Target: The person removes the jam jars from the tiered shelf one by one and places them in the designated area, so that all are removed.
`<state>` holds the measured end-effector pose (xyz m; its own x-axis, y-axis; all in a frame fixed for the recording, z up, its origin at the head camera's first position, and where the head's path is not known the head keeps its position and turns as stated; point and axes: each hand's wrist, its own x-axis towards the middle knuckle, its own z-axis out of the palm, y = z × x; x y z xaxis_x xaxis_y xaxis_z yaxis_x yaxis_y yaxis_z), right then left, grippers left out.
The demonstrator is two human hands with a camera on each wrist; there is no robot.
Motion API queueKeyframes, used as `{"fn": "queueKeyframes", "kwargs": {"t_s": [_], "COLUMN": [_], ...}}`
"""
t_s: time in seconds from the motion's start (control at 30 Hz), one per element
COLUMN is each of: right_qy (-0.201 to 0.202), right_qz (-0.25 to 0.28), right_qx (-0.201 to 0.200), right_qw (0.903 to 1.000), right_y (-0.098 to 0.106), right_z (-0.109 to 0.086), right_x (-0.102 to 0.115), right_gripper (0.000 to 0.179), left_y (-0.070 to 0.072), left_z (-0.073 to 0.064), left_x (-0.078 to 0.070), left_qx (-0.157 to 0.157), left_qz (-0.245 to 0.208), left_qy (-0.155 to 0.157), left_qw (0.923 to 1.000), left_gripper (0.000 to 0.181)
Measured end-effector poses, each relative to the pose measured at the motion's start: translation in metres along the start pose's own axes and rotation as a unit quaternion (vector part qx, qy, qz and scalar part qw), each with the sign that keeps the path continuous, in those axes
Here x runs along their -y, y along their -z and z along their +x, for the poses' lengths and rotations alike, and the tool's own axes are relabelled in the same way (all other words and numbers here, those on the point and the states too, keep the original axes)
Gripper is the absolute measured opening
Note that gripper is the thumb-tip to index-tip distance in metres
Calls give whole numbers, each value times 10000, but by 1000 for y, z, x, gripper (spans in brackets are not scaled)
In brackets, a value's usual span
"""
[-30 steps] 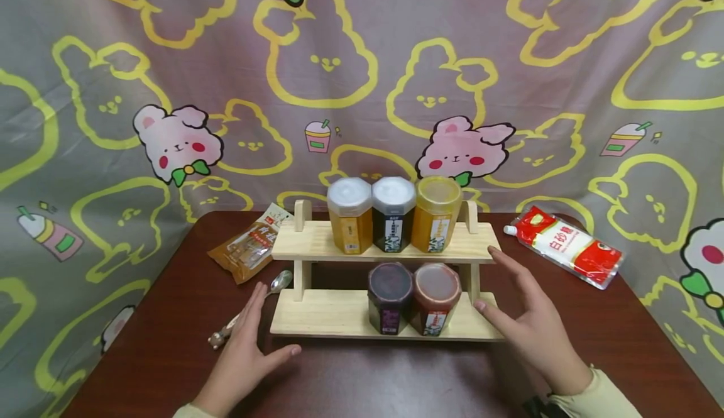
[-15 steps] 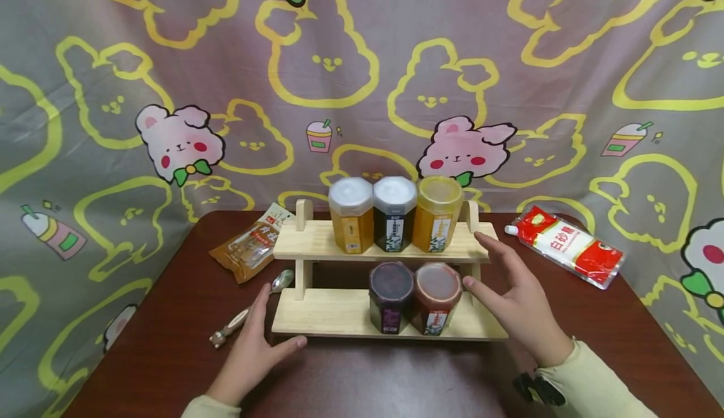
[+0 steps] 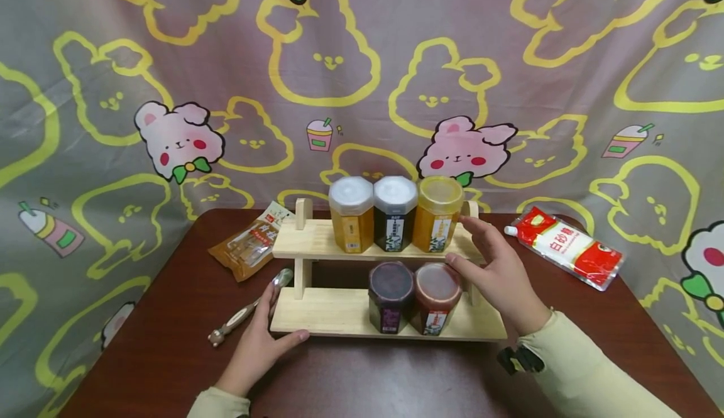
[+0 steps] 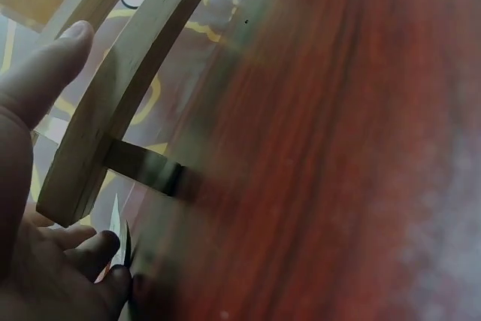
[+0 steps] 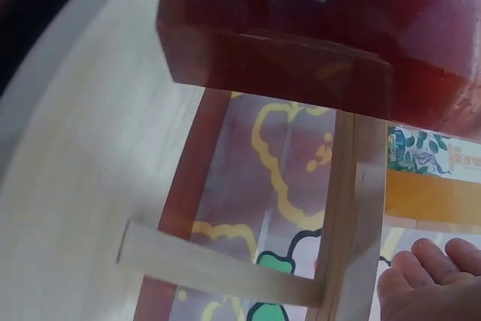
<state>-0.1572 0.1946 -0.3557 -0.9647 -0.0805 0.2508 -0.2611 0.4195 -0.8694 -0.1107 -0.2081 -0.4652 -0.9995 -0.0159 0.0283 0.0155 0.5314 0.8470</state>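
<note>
Probably to let every label (image 3: 393, 236) show, we have five jars (image 3: 391, 305) upright on a two-tier wooden rack (image 3: 322, 311), one row raised behind the other. Our right hand (image 3: 500, 273), spread and gripping nothing, is just beside the upper yellow-lidded jar (image 3: 434, 220); our left hand (image 3: 260, 349), likewise spread, flanks the rack's lower left corner.

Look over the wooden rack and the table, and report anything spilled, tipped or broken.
Nothing stands out: all five jars stand upright on the wooden rack, which looks whole, and no spill shows on the table. The spoon merely lies aslant, partly hidden by the left hand.
</note>
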Motion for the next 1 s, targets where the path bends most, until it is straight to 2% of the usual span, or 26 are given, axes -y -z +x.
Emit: {"fn": "queueKeyframes", "kwargs": {"t_s": [0.23,0.4,0.7,1.0], "right_qy": [-445,-394,-354,-501], "right_qz": [-65,-211,-207,-465], "right_qx": [169,174,215,-107], "right_qw": [9988,9988,9989,9976], "right_y": [-5,-10,-19,-26], "right_z": [15,24,40,44], "right_x": [4,6,10,12], "right_gripper": [85,90,85,81], "left_y": [-1,-2,-4,-9], "left_z": [4,8,14,15], "left_x": [0,3,6,10], "left_qx": [10,8,1,-27], "left_qz": [-17,-80,103,-179], "left_qy": [10,50,-15,-85], "left_qw": [10000,10000,9999,9998], "left_gripper": [122,121,116,114]}}
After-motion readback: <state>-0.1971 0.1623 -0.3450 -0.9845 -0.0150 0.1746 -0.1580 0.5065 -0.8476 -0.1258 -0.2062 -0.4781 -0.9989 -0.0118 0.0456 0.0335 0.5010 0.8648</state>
